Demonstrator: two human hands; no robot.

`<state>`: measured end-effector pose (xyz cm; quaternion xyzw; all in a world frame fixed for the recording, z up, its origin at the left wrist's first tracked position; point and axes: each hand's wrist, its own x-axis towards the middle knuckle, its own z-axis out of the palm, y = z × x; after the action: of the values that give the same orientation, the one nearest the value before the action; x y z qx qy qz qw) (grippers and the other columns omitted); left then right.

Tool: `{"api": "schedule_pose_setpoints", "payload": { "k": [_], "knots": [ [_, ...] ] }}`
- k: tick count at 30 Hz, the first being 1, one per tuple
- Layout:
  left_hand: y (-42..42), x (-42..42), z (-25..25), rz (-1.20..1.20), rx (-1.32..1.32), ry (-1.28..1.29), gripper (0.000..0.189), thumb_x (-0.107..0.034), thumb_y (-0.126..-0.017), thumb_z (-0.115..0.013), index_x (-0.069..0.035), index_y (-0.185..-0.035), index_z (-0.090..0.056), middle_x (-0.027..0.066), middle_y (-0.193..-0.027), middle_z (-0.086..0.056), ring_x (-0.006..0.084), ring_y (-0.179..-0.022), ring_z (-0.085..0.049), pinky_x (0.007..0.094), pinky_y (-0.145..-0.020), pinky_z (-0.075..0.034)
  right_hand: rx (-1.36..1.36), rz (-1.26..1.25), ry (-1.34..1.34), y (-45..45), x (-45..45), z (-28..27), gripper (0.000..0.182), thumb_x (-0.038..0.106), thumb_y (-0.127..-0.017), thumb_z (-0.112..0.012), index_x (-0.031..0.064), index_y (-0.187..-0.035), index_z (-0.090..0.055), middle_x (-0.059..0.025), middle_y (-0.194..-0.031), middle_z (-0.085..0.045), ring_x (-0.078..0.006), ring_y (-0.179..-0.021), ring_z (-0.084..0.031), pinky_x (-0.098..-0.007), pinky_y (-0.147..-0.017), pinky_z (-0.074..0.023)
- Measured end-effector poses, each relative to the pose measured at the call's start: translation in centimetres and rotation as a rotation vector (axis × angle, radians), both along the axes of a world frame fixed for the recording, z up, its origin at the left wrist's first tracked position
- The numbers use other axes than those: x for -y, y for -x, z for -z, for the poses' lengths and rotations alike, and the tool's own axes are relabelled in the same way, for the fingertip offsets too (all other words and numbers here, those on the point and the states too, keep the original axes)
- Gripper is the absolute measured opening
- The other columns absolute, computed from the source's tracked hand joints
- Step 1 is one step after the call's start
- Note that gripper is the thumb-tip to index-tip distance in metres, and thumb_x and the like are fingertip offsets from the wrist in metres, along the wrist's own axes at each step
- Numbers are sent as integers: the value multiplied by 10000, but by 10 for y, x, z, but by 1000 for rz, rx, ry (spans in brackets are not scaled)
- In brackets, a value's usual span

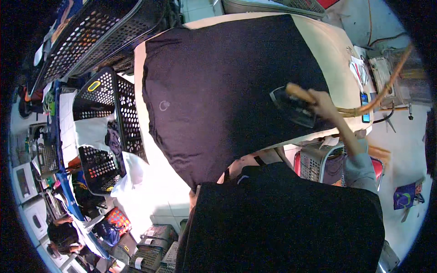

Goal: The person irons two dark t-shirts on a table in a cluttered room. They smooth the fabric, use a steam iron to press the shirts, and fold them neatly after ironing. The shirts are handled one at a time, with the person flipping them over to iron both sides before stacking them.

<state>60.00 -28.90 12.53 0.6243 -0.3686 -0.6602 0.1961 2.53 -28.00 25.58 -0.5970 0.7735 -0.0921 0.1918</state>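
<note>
My right hand (322, 104) grips the wooden handle of a clothes iron (297, 109). The iron rests on a dark garment (222, 82), near its right side. That garment lies spread over a padded ironing table (324, 51) with a cream cover. Creases run across its lower left part, and a pale ring-shaped mark (164, 105) shows at the left. From the iron, a brown hose or cord (385, 92) rises to the right. Only a sliver of skin, likely my left hand (193, 198), shows by the garment's lower corner; its fingers are hidden behind black cloth (283, 218) before me.
Left of the table stand perforated black baskets (97, 90), one with white cloth (92, 131) over it. A phone (365, 107) and papers (358, 70) lie on the right edge. A grey basket (312, 163) sits below. Another person (63, 235) is at far lower left.
</note>
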Motion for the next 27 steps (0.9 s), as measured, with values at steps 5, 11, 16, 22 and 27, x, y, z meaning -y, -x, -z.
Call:
{"api": "schedule_pose_setpoints", "payload": {
  "k": [5,11,16,22,27],
  "knots": [
    [3,-9,2,-8,127,44,423,-273,-860,-495,41,-1141,-455,143,-1069,-543,249,-961,-496,334,-827,-370,52,-432,97,-132,68,-3,298,115,-644,-625,53,-911,-507,-158,-807,-574,-335,-821,-567,-412,-686,-451],
    [2,-7,-8,37,18,45,490,-245,-846,-514,57,-1205,-371,194,-1182,-464,306,-1046,-455,338,-897,-330,107,-648,123,-254,183,0,160,70,-674,-560,73,-826,-511,-135,-670,-572,-312,-646,-594,-407,-547,-458],
    [-9,-9,10,61,3,51,500,-232,-843,-521,61,-1210,-352,200,-1199,-448,311,-1065,-444,332,-909,-320,171,-904,77,-295,224,-26,195,-2,-625,-556,48,-810,-525,-125,-670,-587,-291,-653,-606,-381,-552,-469],
    [-1,-1,-9,140,139,30,490,-278,-861,-479,75,-1184,-377,206,-1157,-477,303,-1032,-465,343,-892,-333,81,-866,-70,-265,168,9,243,89,-680,-536,111,-916,-486,-130,-782,-560,-326,-772,-570,-449,-673,-445],
    [20,8,-32,150,94,-10,447,-300,-854,-494,52,-1126,-450,155,-1052,-544,244,-933,-502,327,-832,-367,23,-613,-97,-187,59,-16,193,123,-719,-553,104,-896,-478,-99,-803,-573,-291,-749,-590,-404,-619,-460]
  ]
}}
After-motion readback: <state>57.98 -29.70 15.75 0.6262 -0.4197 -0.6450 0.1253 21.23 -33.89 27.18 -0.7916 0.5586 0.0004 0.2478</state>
